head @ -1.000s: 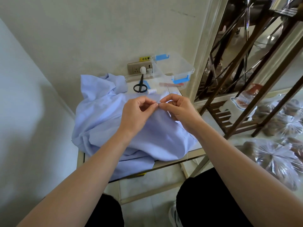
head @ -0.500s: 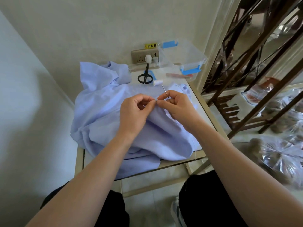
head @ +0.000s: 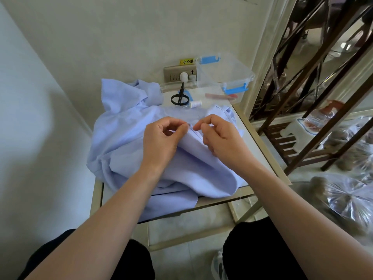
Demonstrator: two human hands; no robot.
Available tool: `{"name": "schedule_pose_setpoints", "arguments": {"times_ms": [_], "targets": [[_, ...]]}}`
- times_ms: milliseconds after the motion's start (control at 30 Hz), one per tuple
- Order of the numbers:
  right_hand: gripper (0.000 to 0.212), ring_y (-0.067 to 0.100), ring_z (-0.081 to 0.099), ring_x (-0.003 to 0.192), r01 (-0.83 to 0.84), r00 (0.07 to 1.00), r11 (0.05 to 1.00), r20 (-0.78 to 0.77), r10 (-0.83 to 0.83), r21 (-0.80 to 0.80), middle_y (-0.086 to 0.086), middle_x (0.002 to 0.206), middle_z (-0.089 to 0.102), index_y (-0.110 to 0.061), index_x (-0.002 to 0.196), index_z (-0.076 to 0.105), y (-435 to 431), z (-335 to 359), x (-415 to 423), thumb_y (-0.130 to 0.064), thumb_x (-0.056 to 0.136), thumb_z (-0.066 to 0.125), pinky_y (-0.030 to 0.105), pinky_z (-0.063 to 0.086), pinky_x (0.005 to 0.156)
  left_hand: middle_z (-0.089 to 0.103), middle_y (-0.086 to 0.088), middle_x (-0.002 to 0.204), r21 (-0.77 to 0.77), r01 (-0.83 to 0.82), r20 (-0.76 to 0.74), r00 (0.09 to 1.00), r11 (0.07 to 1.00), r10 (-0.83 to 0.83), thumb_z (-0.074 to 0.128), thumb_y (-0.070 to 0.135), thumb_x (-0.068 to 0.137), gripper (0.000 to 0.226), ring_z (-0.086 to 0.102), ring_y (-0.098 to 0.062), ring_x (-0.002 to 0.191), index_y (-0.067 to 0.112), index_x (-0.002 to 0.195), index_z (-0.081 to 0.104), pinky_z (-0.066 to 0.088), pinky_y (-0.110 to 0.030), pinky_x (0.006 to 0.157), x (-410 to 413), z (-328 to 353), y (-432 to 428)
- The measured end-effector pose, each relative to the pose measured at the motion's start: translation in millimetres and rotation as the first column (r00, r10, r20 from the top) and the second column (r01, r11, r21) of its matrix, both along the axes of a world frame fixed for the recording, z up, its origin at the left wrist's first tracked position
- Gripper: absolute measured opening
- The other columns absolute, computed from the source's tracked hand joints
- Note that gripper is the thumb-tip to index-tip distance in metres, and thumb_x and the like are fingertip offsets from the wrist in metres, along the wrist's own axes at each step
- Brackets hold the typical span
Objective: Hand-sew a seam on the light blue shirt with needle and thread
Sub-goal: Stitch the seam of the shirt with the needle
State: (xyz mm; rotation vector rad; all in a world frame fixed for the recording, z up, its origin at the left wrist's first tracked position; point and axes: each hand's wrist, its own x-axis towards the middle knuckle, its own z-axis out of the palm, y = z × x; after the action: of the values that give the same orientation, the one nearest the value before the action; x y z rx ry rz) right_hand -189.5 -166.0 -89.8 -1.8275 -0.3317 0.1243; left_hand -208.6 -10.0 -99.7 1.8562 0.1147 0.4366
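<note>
left hand point(head: 161, 142) fingers point(head: 181, 128) pinch shirt point(head: 125, 142) fold, tensioning seam | right hand point(head: 222, 138) fingers point(head: 198, 126) pinched beside them, probably on needle, too fine to confirm | scissors point(head: 179, 97), spool point(head: 195, 103) parked behind, reachable

I work from a single wide-angle camera worn on the head, facing forward and steeply down. It sits close above the small glass-topped table with a pale metal frame point(head: 262, 147). Both forearms enter from the bottom edge, and the left hand point(head: 161, 142) and right hand point(head: 222, 138) meet mid-frame over the crumpled light blue shirt point(head: 125, 138). The pale wall point(head: 121, 37) fills the top, and a dark brown slatted rack point(head: 282, 140) leans along the right side.
</note>
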Motion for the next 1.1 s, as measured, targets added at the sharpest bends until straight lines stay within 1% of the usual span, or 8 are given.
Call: {"name": "schedule_pose_setpoints", "arguments": {"times_ms": [33, 100, 200, 300, 467, 633, 833, 1100], "targets": [[0.021, 0.004, 0.04, 0.044, -0.011, 1.0, 1.0, -0.006, 0.011, -0.009, -0.008, 0.052, 0.048, -0.014, 0.097, 0.065, -2, 0, -5, -0.012, 0.102, 0.044, 0.018, 0.036, 0.045, 0.072, 0.009, 0.08, 0.003, -0.007, -0.002, 1.0, 1.0, 0.007, 0.072, 0.011, 0.085, 0.004, 0.06, 0.0, 0.068, 0.014, 0.084, 0.074, 0.045, -0.01, 0.067, -1, 0, 0], [0.022, 0.01, 0.046, 0.043, -0.01, 1.0, 0.999, -0.017, 0.009, -0.042, -0.002, 0.054, 0.058, -0.017, 0.105, 0.067, -4, 1, -11, -0.014, 0.101, 0.046, 0.021, 0.04, 0.043, 0.071, 0.008, 0.079, 0.001, -0.015, 0.011, 1.0, 1.0, 0.015, 0.072, 0.011, 0.085, 0.002, 0.059, 0.0, 0.068, 0.011, 0.085, 0.074, 0.044, -0.009, 0.067, -3, -1, -1], [0.023, 0.016, 0.05, 0.043, -0.019, 1.0, 0.997, -0.012, 0.018, -0.079, 0.004, 0.059, 0.069, -0.022, 0.112, 0.066, -6, 2, -11, -0.016, 0.101, 0.047, 0.019, 0.04, 0.044, 0.071, 0.003, 0.079, -0.018, -0.022, 0.03, 0.999, 1.0, 0.023, 0.071, 0.01, 0.086, 0.005, 0.062, 0.0, 0.071, 0.005, 0.086, 0.073, 0.044, -0.009, 0.069, -3, -2, -4], [0.024, 0.019, 0.046, 0.04, -0.033, 0.999, 0.995, 0.006, 0.034, -0.098, 0.005, 0.054, 0.067, -0.024, 0.114, 0.068, -6, 0, -10, -0.018, 0.101, 0.048, 0.02, 0.041, 0.045, 0.072, 0.002, 0.079, -0.041, -0.046, 0.034, 0.998, 0.998, 0.047, 0.071, 0.009, 0.086, 0.005, 0.063, 0.001, 0.071, 0.005, 0.086, 0.073, 0.045, -0.009, 0.07, -2, -4, -8], [0.026, 0.016, 0.046, 0.039, -0.009, 0.999, 0.993, 0.037, 0.014, -0.118, 0.005, 0.05, 0.065, -0.026, 0.117, 0.069, -4, -3, -11, -0.019, 0.101, 0.049, 0.023, 0.044, 0.049, 0.073, 0.0, 0.081, -0.032, -0.071, 0.053, 0.996, 0.997, 0.073, 0.071, 0.012, 0.086, 0.005, 0.066, -0.008, 0.076, 0.009, 0.084, 0.073, 0.048, -0.013, 0.071, 2, -7, -8], [0.03, 0.011, 0.044, 0.038, -0.021, 0.999, 0.992, 0.028, 0.025, -0.125, 0.003, 0.049, 0.064, -0.026, 0.122, 0.067, 0, -4, -10, -0.017, 0.1, 0.048, 0.024, 0.043, 0.051, 0.072, 0.005, 0.079, -0.035, -0.083, 0.064, 0.994, 0.996, 0.085, 0.072, 0.014, 0.087, 0.004, 0.065, -0.006, 0.075, 0.011, 0.084, 0.073, 0.047, -0.014, 0.071, 2, -10, -7], [0.032, 0.01, 0.043, 0.037, -0.045, 0.999, 0.993, 0.007, 0.046, -0.11, 0.005, 0.049, 0.063, -0.027, 0.124, 0.065, 1, -3, -12, -0.015, 0.1, 0.047, 0.022, 0.041, 0.05, 0.072, 0.006, 0.079, -0.009, -0.092, 0.098, 0.991, 0.996, 0.092, 0.071, 0.015, 0.086, 0.004, 0.065, -0.006, 0.074, 0.014, 0.083, 0.073, 0.047, -0.015, 0.071, 1, -11, -5], [0.034, 0.009, 0.043, 0.036, -0.055, 0.998, 0.991, -0.012, 0.054, -0.124, 0.003, 0.048, 0.062, -0.022, 0.126, 0.064, -1, -2, -13, -0.012, 0.1, 0.045, 0.022, 0.041, 0.049, 0.071, 0.007, 0.079, 0.019, -0.076, 0.111, 0.991, 0.997, 0.073, 0.069, 0.023, 0.083, 0.01, 0.065, -0.005, 0.074, 0.014, 0.082, 0.072, 0.05, -0.019, 0.071, 0, -12, -6]]}}
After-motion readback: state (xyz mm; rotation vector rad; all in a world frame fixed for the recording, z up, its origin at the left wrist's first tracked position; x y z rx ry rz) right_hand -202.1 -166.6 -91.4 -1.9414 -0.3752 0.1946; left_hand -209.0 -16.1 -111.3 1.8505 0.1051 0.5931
